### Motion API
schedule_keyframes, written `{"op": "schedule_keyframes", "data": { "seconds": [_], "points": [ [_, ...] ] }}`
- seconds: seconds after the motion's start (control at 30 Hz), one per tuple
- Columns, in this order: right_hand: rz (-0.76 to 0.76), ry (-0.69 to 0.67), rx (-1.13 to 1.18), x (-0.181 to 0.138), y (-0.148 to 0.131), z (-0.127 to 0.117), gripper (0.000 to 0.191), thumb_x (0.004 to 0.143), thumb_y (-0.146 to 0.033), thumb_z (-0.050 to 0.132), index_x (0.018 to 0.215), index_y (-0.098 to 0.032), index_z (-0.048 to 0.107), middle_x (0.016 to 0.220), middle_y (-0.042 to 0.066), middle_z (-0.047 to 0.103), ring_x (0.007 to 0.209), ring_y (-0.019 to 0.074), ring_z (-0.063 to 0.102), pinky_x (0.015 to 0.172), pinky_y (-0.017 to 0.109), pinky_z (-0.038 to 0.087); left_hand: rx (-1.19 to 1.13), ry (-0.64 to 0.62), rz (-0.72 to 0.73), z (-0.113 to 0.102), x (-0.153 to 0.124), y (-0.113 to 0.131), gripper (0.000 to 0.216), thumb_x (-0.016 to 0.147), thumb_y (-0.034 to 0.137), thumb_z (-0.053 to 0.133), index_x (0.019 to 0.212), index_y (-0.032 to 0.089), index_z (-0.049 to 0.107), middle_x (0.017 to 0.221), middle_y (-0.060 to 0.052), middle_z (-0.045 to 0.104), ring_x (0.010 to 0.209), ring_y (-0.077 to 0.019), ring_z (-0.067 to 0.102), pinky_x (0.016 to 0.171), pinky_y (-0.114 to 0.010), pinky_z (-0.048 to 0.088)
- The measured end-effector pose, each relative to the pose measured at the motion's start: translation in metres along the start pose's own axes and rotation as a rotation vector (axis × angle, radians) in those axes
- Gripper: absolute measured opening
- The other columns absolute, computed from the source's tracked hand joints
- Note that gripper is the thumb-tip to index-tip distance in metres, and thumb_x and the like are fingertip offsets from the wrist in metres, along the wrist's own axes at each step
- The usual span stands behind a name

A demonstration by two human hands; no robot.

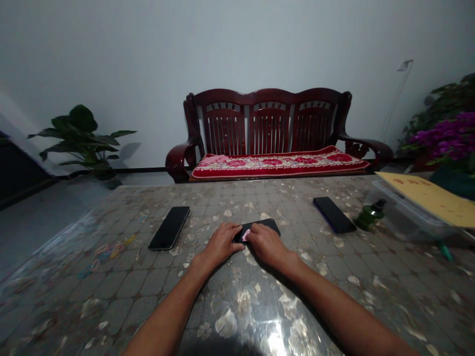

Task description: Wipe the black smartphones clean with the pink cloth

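A black phone (pixel 262 226) lies flat on the patterned table (pixel 237 296) in the middle, and both hands rest on its near end. My left hand (pixel 221 242) lies on the table with its fingers bent over the phone's left corner. My right hand (pixel 267 243) covers the near right part, fingers curled. Between the fingertips shows a small pink piece (pixel 245 234) on the phone; which hand pinches it I cannot make out.
Two more black phones lie on the table: one left (pixel 169 227), one right (pixel 334 214). Coloured rubber bands (pixel 111 249) are scattered left. A small green bottle (pixel 368 215) and a clear plastic box (pixel 411 210) stand right. A wooden bench (pixel 272 136) is behind.
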State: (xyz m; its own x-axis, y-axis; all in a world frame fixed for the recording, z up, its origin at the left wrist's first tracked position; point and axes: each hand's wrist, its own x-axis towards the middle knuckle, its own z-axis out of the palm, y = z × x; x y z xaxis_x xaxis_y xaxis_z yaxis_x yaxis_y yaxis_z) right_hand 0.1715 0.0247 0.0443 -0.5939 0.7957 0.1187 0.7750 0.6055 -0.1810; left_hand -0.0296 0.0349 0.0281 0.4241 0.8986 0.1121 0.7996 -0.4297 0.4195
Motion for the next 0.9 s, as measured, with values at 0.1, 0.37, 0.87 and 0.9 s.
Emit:
{"op": "schedule_keyframes", "data": {
  "seconds": [0.1,0.37,0.87,0.9],
  "points": [
    [0.101,0.02,0.008,-0.002,0.014,-0.006,0.027,0.098,-0.02,0.05,0.109,-0.02,0.074,0.102,0.01,0.067,0.099,0.0216,0.06,0.086,0.029,0.041,0.009,0.0,-0.006,0.001,0.0,-0.001,0.054,0.076,0.031,0.082,0.127,0.02,0.067,0.131,-0.012,0.065,0.121,-0.0314,0.058,0.106,-0.043,0.043],
    [0.107,0.036,0.019,-0.006,0.011,-0.006,0.029,0.101,-0.022,0.046,0.111,-0.02,0.073,0.104,0.011,0.067,0.099,0.0214,0.059,0.085,0.029,0.04,0.012,0.003,0.013,0.003,0.001,-0.002,0.054,0.076,0.032,0.082,0.126,0.02,0.067,0.129,-0.012,0.066,0.12,-0.0316,0.058,0.105,-0.043,0.043],
    [0.365,0.04,-0.067,-0.001,0.046,-0.017,0.032,0.1,-0.019,0.044,0.108,-0.017,0.075,0.106,0.014,0.066,0.099,0.0233,0.06,0.083,0.029,0.041,0.02,-0.002,0.002,0.0,0.001,-0.001,0.058,0.076,0.033,0.083,0.13,0.018,0.065,0.132,-0.013,0.065,0.122,-0.0317,0.057,0.107,-0.042,0.042],
    [0.341,0.041,-0.059,0.0,0.041,-0.016,0.032,0.1,-0.019,0.043,0.108,-0.017,0.074,0.106,0.013,0.066,0.099,0.023,0.06,0.083,0.029,0.041,0.022,0.003,0.004,0.001,0.0,-0.001,0.058,0.076,0.033,0.083,0.129,0.019,0.065,0.132,-0.013,0.065,0.121,-0.0314,0.057,0.106,-0.042,0.042]
  ]
}}
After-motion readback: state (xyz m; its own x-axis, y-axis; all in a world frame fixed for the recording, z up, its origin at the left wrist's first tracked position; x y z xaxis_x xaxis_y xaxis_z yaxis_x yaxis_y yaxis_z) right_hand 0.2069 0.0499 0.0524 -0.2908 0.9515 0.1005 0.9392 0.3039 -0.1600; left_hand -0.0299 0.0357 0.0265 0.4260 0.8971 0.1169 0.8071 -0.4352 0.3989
